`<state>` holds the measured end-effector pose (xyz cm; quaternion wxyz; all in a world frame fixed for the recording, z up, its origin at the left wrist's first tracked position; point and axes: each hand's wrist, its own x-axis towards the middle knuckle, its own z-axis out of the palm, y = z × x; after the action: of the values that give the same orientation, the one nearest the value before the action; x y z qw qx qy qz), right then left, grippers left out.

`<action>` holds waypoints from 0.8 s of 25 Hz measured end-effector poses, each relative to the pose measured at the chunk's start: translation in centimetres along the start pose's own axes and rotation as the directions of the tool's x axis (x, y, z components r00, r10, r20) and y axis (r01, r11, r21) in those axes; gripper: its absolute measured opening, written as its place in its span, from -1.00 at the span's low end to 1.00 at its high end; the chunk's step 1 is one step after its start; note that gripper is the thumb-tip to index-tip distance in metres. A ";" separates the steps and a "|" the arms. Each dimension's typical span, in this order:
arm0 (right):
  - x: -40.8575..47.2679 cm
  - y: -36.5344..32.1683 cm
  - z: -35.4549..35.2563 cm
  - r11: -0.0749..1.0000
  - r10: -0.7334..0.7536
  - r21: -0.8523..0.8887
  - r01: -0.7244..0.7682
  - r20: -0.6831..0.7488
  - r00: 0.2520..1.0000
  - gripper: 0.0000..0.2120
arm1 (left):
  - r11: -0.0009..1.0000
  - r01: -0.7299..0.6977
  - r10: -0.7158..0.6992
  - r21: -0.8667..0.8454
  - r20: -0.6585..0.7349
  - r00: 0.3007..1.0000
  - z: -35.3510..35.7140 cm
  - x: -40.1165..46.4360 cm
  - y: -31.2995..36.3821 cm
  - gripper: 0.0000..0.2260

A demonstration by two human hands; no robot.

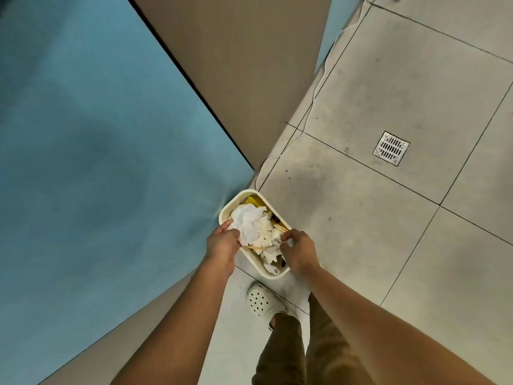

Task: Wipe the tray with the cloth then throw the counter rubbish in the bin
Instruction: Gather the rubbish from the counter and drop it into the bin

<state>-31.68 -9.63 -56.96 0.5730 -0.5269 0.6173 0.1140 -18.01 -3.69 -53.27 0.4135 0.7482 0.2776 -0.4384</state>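
Both arms reach down and forward from the near edge, hands over the small cream rectangular plastic bin (225, 211) on the grey tiled floor (361, 218). Bin sits just right of the blue counter (97, 134) corner, heaped with crumpled white paper rubbish (256, 226). Left hand (222, 243) at the bin's left rim, fingers curled, pinching the edge of the white wad. Right hand (298, 251) at the right rim, fingers curled, pinching a small white scrap. Cream perforated clog (261, 301) on the floor just near of the bin. Steel floor drain (390, 148) far right, white cable (313, 98) along the counter base.
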 end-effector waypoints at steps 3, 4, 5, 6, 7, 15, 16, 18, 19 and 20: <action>1.5 1.1 1.2 0.999 -0.042 -0.030 0.042 -0.004 0.999 -0.86 | 0.999 0.006 -0.004 0.033 -0.060 0.998 1.3 2.9 -0.6 -0.66; 1.9 1.3 1.5 0.997 -0.064 -0.053 0.064 -0.001 0.998 -0.86 | 0.997 0.001 0.004 0.075 -0.064 0.998 1.5 3.6 -0.8 -0.65; 2.2 1.4 1.8 0.994 -0.082 -0.068 0.083 0.024 0.996 -0.83 | 0.989 -0.010 0.016 0.147 -0.040 0.999 1.7 4.3 -1.1 -0.63; 2.5 1.6 2.2 0.992 -0.091 -0.076 0.096 0.077 0.993 -0.76 | 0.973 -0.020 0.016 0.228 0.017 1.000 1.8 4.7 -1.4 -0.58; 2.8 1.8 2.5 0.991 -0.088 -0.090 0.102 0.149 0.985 -0.66 | 0.956 -0.018 -0.007 0.291 0.087 0.996 1.8 4.9 -1.8 -0.53; -1.1 2.8 1.1 0.972 0.042 -0.234 0.006 0.198 0.979 -0.65 | 0.792 -0.076 0.016 0.606 0.103 0.995 -2.3 0.3 -4.1 -0.65; -2.3 2.4 0.8 0.974 0.021 -0.226 0.027 0.208 0.978 -0.68 | 0.781 -0.104 0.044 0.616 0.111 0.993 -2.9 -1.1 -3.9 -0.66; -4.9 0.8 -0.2 0.985 -0.013 -0.165 0.046 0.198 0.980 -0.71 | 0.783 -0.185 0.123 0.595 0.143 0.982 -3.8 -4.3 -2.6 -0.70; -6.3 -0.2 -0.6 0.988 -0.033 -0.139 0.060 0.184 0.982 -0.72 | 0.784 -0.227 0.164 0.578 0.159 0.973 -4.2 -5.9 -1.6 -0.71; -7.6 -1.1 -1.1 0.989 -0.056 -0.124 0.077 0.170 0.984 -0.75 | 0.784 -0.263 0.198 0.562 0.175 0.964 -4.4 -7.4 -0.6 -0.73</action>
<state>-33.02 -6.97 -49.83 0.5903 -0.5722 0.5408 0.1780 -20.00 0.02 -45.70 0.2303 0.8421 0.0146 -0.4874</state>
